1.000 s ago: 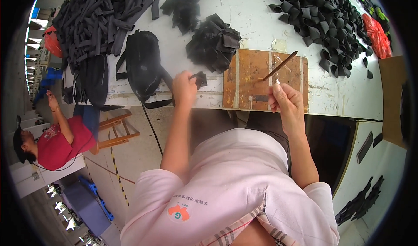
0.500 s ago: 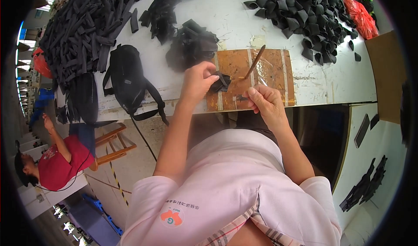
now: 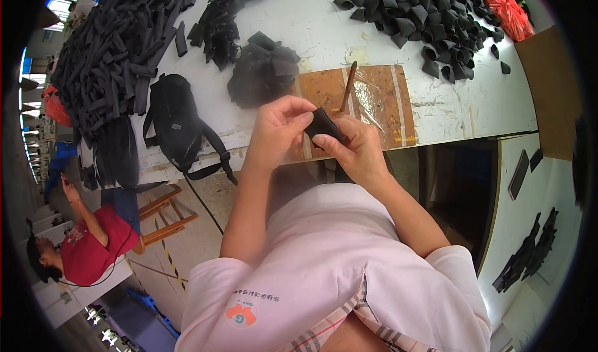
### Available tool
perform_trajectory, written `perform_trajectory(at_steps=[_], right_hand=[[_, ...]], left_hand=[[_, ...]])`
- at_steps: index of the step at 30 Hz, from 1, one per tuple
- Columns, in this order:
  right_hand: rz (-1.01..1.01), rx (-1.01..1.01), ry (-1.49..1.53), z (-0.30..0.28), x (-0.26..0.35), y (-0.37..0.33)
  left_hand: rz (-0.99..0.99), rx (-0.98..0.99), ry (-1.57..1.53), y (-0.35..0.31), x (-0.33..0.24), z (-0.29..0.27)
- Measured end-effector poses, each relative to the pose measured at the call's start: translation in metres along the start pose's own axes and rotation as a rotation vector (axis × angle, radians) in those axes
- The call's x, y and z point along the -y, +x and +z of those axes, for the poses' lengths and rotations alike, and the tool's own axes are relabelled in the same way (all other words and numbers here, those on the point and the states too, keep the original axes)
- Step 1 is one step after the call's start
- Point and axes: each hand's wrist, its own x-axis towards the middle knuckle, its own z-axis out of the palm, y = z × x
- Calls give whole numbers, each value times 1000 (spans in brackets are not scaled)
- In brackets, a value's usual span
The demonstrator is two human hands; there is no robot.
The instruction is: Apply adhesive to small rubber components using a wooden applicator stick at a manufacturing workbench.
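Observation:
A small piece of black fabric [image 3: 322, 124], folded or tubular, is held over the near edge of the table between my two hands. My left hand [image 3: 278, 133] pinches its left edge between thumb and fingers. On its right side my right hand [image 3: 356, 149] grips it, the thumb lying across the front and the fingers partly hidden behind. Just beyond them lies a brown board [image 3: 398, 106] with tape strips across it. A thin brown stick [image 3: 350, 85] rises at a slant from the board's middle.
A pile of dark flat pieces [image 3: 265, 68] is left of the board. Black strips [image 3: 106, 53] heap at far left, beside a black strapped bag [image 3: 176, 124]. Black loops [image 3: 430, 15] and a red plastic bag [image 3: 506, 10] lie far right. A seated person [image 3: 99, 237] is at left.
My right hand has moved left and up to meet the left hand and has taken hold of the black piece. The piece is now lifted and spread between both hands. The view has shifted slightly.

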Motion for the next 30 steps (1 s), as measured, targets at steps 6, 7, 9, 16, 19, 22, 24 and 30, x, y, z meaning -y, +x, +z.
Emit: perform_trajectory(at_steps=[6, 7, 9, 16, 19, 22, 24, 30], right_hand=[[-326, -283, -438, -2, 13, -6], [-327, -285, -440, -2, 13, -7], [-394, -304, -552, -1, 13, -8], [-470, -259, -710, -1, 11, -12], [-489, -220, -802, -2, 11, -14], [-507, -203, -824, -2, 16, -16], [-374, -160, -591, -3, 23, -14], [-35, -82, 214, -12, 16, -14]], left_hand=[[168, -367, -55, -18, 4, 42], [67, -315, -109, -21, 1, 42], [31, -290, -110, -25, -3, 40], [-44, -275, -57, -27, -4, 40], [-43, -261, -27, -27, -2, 39], [-55, -247, -8, -28, -3, 39], [-60, -251, 7, -28, -2, 37], [141, -140, 169, -33, -6, 44]])
